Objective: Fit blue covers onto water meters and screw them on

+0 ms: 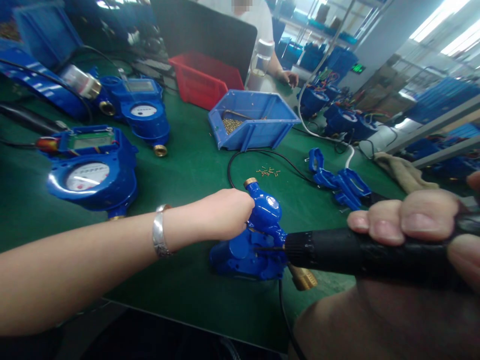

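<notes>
Item: glossy blue moulded water-meter body with brass threaded ends [258, 235], lying on its side on the green felt-covered bench [195, 170], near the front edge, turned so one face meets the tool.

Left hand [227, 215]: closed over the body's near end, pinning it to the bench, apparently to stop it turning. A silver bangle [160, 238] sits at the wrist.

Right hand [408, 220]: wrapped around a black cylindrical powered screwdriver [352, 252], held level, its thin bit touching the body's side.

Loose small brass screws [269, 172]: scattered just beyond the body, within easy reach.

Open-fronted blue plastic bin [255, 120]: farther back, holding more screws.

Finished blue meters with white dials [92, 172]: set apart at left.

Blue plastic cover pieces [343, 182]: to the right.

Red plastic tray [204, 77]: at the back, before another person.
</notes>
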Available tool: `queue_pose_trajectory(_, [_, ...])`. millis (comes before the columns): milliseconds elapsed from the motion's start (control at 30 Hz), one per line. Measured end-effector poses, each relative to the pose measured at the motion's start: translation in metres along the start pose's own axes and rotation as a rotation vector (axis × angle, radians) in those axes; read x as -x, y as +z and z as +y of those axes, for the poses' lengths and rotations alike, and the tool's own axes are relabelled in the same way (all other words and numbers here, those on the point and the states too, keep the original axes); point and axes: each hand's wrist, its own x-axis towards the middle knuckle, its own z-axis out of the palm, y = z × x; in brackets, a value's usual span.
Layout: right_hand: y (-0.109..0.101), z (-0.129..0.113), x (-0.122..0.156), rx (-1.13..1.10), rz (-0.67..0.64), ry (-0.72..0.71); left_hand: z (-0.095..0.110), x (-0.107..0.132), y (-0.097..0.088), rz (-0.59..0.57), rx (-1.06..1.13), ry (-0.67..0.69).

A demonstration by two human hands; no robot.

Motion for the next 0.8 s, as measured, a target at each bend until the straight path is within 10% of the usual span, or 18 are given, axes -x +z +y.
queue_pose_trajectory(200, [0.015,0.007,-0.007,-0.007,0.046,-0.081,-0.027,0.018,0.025,0.195,0.405,-0.316])
queue_pose_trajectory(300, [0.026,0.018,-0.014,-0.075,0.03,-0.074,-0.034,0.033,0.046,0.046,0.968,-0.392])
queue_pose_trajectory(433, [0.038,0.03,-0.021,-0.087,0.031,-0.088,-0.028,0.042,0.064,-0.196,1.539,-0.14])
queue_pose_trajectory(800, [0.047,0.025,-0.028,0.011,-0.021,-0.038,-0.021,0.04,0.069,-0.113,1.684,-0.194])
